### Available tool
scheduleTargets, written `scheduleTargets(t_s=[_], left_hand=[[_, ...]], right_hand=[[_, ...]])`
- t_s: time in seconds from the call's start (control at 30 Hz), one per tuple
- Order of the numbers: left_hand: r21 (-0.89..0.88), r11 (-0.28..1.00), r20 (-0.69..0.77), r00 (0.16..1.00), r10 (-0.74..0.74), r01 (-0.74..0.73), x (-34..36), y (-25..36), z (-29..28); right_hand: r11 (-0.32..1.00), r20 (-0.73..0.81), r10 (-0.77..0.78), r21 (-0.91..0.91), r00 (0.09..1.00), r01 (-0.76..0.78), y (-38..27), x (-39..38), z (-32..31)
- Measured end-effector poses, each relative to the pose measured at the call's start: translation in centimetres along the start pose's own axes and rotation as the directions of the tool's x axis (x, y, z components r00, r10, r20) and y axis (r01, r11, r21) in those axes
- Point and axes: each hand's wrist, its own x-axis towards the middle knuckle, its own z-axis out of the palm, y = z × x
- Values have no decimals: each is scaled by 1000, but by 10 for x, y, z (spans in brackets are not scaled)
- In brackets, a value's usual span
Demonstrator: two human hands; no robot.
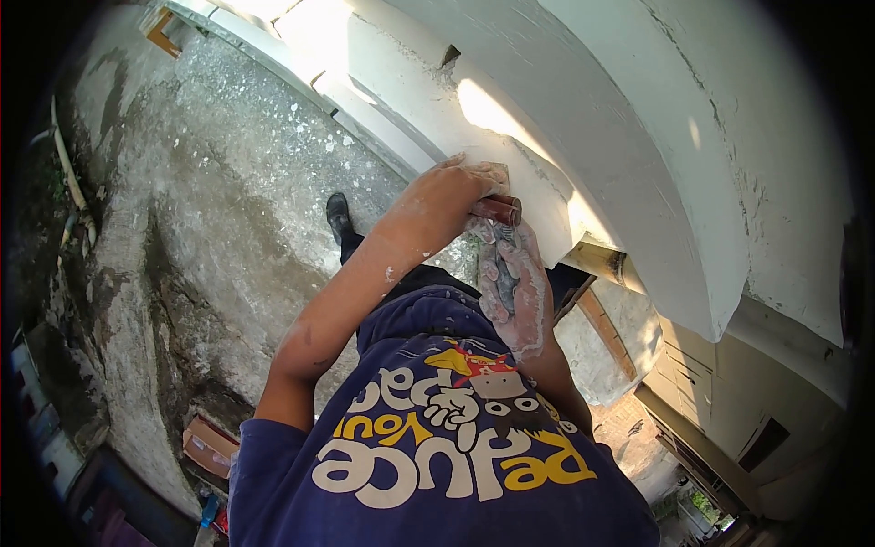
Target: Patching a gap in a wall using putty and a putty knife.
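Observation:
My left hand (456,193) reaches across in front of my body, its fingers wrapped round a hand tool with a smooth brown handle (498,210). A flat tan piece (493,173) shows beside those fingers; whether it belongs to the tool I cannot tell. Just below the handle is my right hand (518,301), thickly smeared with whitish plaster. Its fingers curl round something greyish (504,281) that I cannot make out. White specks dot my left forearm. Both hands are close together, in front of a pale wall ledge (524,178).
A curved white plastered wall (629,118) rises on the right, with sunlit patches. Stained concrete ground (246,182), spattered white, spreads to the left. My dark shoe (338,211) stands there. A cardboard box (210,447) lies lower left, and a wooden plank (608,333) lies right of my hands.

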Motion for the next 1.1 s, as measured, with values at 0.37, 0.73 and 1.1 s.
scheduleTargets(t_s=[0.37,0.73,1.1], left_hand=[[21,998,5,998,64,-64,-7,4,10],[84,992,2,996,91,-91,10,-10,16],[163,986,160,984,-74,47,21,6,2]], right_hand=[[990,30,-129,-52,991,131,12,10,-16],[989,92,-149,2,985,149,14,23,-24],[995,34,-95,29,995,94,10,28,-17]])
